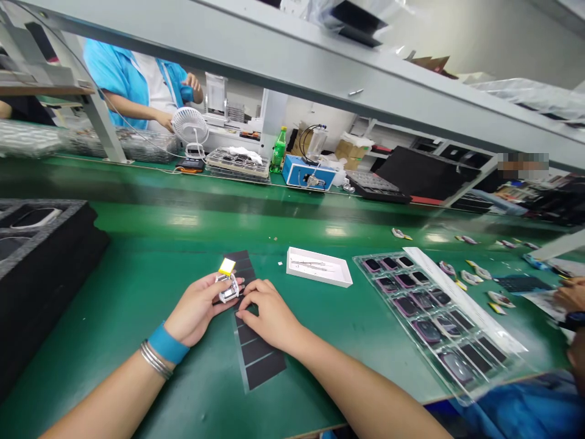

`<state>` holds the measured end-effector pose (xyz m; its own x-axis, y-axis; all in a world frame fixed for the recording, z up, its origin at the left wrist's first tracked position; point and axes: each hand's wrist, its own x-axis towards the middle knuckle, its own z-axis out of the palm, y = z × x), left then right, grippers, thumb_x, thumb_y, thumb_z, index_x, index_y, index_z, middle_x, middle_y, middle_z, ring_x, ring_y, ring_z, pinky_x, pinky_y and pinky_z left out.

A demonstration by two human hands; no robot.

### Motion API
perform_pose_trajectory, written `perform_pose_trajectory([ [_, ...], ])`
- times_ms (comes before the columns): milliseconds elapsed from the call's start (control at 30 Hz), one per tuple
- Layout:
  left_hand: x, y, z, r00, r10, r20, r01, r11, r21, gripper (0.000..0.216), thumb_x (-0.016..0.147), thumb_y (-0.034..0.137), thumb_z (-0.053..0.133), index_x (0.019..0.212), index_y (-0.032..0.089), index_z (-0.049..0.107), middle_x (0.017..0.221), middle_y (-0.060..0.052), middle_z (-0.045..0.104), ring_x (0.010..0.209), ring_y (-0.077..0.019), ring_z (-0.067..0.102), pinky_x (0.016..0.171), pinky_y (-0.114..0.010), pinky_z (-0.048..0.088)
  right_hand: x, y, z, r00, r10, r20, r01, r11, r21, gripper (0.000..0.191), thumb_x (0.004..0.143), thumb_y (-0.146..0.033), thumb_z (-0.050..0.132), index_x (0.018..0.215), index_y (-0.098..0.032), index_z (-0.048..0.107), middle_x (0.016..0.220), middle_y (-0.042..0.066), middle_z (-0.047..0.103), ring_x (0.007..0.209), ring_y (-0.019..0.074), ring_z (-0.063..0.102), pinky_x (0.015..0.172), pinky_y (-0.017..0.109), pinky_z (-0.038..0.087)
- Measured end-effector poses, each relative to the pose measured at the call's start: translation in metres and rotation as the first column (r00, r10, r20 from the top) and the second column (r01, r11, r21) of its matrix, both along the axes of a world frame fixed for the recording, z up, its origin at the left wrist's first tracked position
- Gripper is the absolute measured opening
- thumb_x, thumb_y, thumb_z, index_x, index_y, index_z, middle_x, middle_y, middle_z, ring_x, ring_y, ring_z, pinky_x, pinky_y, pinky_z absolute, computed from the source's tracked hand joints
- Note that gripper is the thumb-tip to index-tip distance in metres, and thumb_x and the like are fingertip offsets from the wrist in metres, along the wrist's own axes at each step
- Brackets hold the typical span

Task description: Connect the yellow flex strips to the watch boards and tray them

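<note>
Left hand: The left hand (196, 310) is raised just above the tabletop, palm turned inward, with a blue wristband (167, 343) and thin metal bangles (156, 360) on the wrist.
Held item: A small clear plastic frame with a yellow-topped block (227, 266) at its far end, the frame (227, 286) clamped between the left fingers and thumb.
Right hand: The right hand (269, 314) rests on a long black segmented strip on clear backing (258, 356). Its fingers curl together at the strip; I cannot tell whether they grip it.
Tabletop: A glossy green tabletop (137, 292) runs beneath everything.
Left of the hands: A black foam case (46, 268) with cut-out pockets.
Right of the hands: A shallow white tray holding slim metal tweezers (319, 266), and a clear plastic tray of dark rounded pieces (434, 317).
Far right: A co-worker's hand (570, 296) with a dark watch.
</note>
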<state>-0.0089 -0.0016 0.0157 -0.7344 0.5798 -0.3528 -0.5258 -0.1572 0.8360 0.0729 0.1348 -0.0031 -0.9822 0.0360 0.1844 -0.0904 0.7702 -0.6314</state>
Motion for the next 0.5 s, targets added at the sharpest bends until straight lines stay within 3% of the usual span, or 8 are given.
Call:
perform_pose_trajectory([
  [133, 0.001, 0.000, 0.001, 1.000, -0.008, -0.019, 0.008, 1.000, -0.010, 0.015, 0.074, 0.020, 0.064, 0.087, 0.013, 0.064, 0.097, -0.012, 0.069, 0.091, -0.0206, 0.063, 0.080, -0.032, 0.052, -0.002, -0.001, 0.000, 1.000, -0.016, 0.019, 0.017, 1.000, -0.006, 0.006, 0.075, -0.014, 0.067, 0.071, -0.017, 0.063, 0.096, 0.003, 0.054, 0.094, 0.0173, 0.047, 0.087, 0.032, 0.041],
  [300, 0.001, 0.000, 0.001, 0.999, -0.024, -0.038, 0.024, 0.999, -0.023, 0.017, 0.074, 0.023, 0.065, 0.088, 0.012, 0.065, 0.097, -0.012, 0.069, 0.087, -0.0190, 0.063, 0.081, -0.031, 0.050, 0.000, -0.002, 0.003, 0.999, 0.027, 0.024, -0.029, 0.997, 0.078, 0.007, 0.080, -0.012, 0.060, 0.076, -0.016, 0.056, 0.096, 0.004, 0.053, 0.092, 0.0174, 0.047, 0.085, 0.036, 0.040],
  [500, 0.000, -0.001, -0.002, 0.996, -0.055, -0.064, 0.053, 0.998, -0.033, 0.019, 0.074, 0.028, 0.065, 0.088, 0.014, 0.064, 0.094, -0.009, 0.070, 0.086, -0.0171, 0.062, 0.082, -0.029, 0.048, 0.017, 0.001, 0.018, 0.986, 0.086, -0.141, -0.075, 0.994, 0.081, 0.008, 0.083, -0.011, 0.055, 0.083, -0.018, 0.052, 0.098, 0.005, 0.052, 0.093, 0.0181, 0.047, 0.083, 0.036, 0.041],
])
